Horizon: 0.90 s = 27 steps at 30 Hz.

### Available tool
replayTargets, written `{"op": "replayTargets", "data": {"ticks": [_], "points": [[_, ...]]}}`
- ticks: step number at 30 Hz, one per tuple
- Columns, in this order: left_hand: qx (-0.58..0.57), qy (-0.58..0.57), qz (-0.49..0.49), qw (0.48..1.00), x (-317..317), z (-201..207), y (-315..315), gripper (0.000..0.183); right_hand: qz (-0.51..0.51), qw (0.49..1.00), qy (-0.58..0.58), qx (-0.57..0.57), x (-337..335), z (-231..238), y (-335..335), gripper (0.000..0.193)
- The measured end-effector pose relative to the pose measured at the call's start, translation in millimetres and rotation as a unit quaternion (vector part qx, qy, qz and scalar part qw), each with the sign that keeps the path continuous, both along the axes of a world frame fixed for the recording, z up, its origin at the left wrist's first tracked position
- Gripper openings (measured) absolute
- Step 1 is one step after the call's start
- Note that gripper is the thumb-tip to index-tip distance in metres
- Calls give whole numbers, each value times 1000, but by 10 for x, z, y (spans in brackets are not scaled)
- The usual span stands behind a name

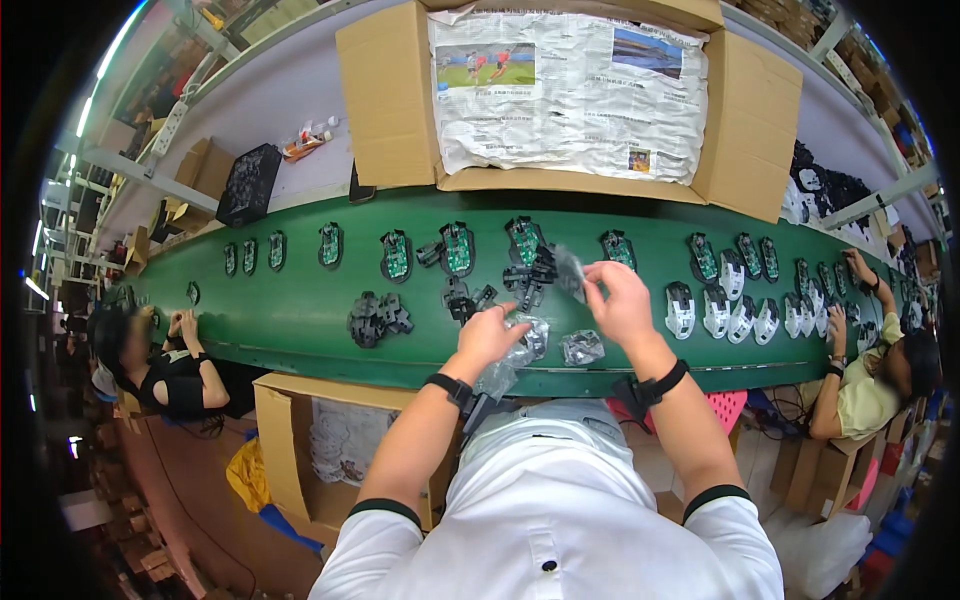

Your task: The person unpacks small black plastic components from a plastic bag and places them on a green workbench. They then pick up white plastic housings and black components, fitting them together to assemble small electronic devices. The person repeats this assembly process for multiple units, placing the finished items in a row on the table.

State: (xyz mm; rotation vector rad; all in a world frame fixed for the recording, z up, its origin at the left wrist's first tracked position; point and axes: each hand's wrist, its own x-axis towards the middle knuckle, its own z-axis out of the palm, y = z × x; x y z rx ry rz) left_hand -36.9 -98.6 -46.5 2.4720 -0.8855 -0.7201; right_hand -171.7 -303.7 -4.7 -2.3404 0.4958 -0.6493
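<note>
- Right hand (618,300) pinches a clear plastic bag (570,272), long axis eleven to five o'clock.
- Left hand (488,335), fingers parted, points toward one o'clock; any grip, I can't tell.

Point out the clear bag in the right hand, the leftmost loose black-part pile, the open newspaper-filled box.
Clear bag (569,272): head view, on its crumpled film.
Black-part pile (368,318): head view, on its middle.
Open box (388,100): head view, on its left flap.
</note>
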Motion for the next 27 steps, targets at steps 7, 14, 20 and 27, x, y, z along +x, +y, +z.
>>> {"op": "replayTargets", "data": {"ticks": [7, 14, 20, 27], "points": [[-109, -24, -24, 993, -167, -221, -85, 24, -71, 992, 51, 88, -253, -363, -235, 8], [-296, -76, 12, 952, 96, 204, 147, 8, -87, 992, 29, 90, -246, -148, -233, 10], [-316, -137, 63, 937, 64, 479, 391, 9, -77, 991, -9, 106, -415, 25, -157, 9], [-371, -155, 109, 909, 268, 637, 290, 7, -65, 993, -53, 86, -269, 71, -341, 4]]}}
